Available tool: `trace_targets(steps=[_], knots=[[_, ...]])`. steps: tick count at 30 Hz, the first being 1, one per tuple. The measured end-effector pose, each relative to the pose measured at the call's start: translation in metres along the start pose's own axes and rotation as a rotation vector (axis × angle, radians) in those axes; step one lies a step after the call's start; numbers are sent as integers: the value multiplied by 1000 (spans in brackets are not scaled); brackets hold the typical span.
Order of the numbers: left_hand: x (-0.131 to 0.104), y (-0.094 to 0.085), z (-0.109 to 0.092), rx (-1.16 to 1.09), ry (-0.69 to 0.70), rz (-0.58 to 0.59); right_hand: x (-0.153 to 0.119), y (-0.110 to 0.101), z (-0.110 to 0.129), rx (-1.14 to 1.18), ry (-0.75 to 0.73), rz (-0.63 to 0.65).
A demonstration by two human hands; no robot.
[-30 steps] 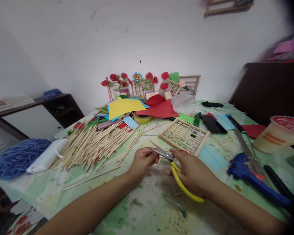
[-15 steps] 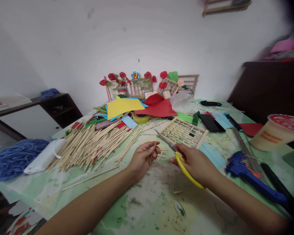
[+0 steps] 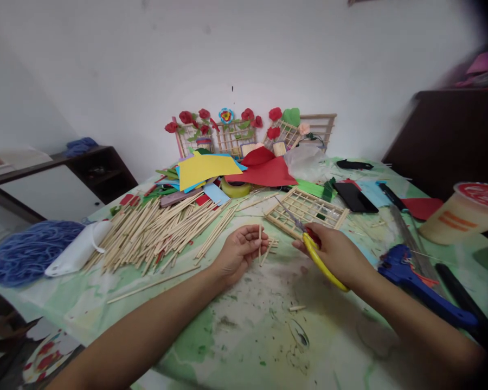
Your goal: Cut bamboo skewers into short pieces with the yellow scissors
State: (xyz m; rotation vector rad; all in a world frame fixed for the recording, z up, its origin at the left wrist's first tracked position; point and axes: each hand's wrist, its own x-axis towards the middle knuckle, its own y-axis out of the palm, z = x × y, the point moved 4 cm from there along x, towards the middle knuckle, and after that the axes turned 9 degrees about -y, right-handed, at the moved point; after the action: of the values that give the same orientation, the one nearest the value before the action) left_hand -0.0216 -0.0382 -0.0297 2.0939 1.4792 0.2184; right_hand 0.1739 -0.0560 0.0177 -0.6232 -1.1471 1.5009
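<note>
Near the middle of the table, my left hand pinches a short wooden stick, held nearly upright between thumb and fingers. My right hand is wrapped round the yellow handles of a pair of scissors, whose blades point up and to the left. Just right of my left fingers lie several cut stick pieces. Behind the scissors is a stick lattice, which the blades partly overlap. A large pile of long wooden sticks spreads out to the left of my left hand.
At left lie blue yarn and a white roll. Yellow paper, red paper and tape are behind. At right are a phone, a blue glue gun and a drink cup. Paper flowers stand by the wall.
The stick in my left hand has turned from slanted to nearly upright. My right hand and the scissors have shifted slightly right, away from my left hand. The camera view has also shifted a little.
</note>
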Motion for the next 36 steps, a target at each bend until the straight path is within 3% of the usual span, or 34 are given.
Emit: trace_targets(steps=[3,7,10,13,20,24,32,36], knots=[[-1,0,-6,141,34,-3,1,-6,-8,-132,76,-23],[0,-6,-21,675,216,-130,4,-13,-27,-348,158,-74],[2,-8,-27,1035,402,-204,8,-10,-43,-380,148,-78],[8,-6,-21,1220,436,-161,12,-2,-57,-315,130,-81],[14,-2,-10,1441,363,-127,15,9,-65,-254,89,-79],[13,-4,-4,1561,318,-30,14,9,-61,-292,55,-68],[15,-12,-11,1578,389,52,13,9,-59,-307,36,-54],[22,-15,-13,1527,431,18,14,10,-60,-308,33,-44]])
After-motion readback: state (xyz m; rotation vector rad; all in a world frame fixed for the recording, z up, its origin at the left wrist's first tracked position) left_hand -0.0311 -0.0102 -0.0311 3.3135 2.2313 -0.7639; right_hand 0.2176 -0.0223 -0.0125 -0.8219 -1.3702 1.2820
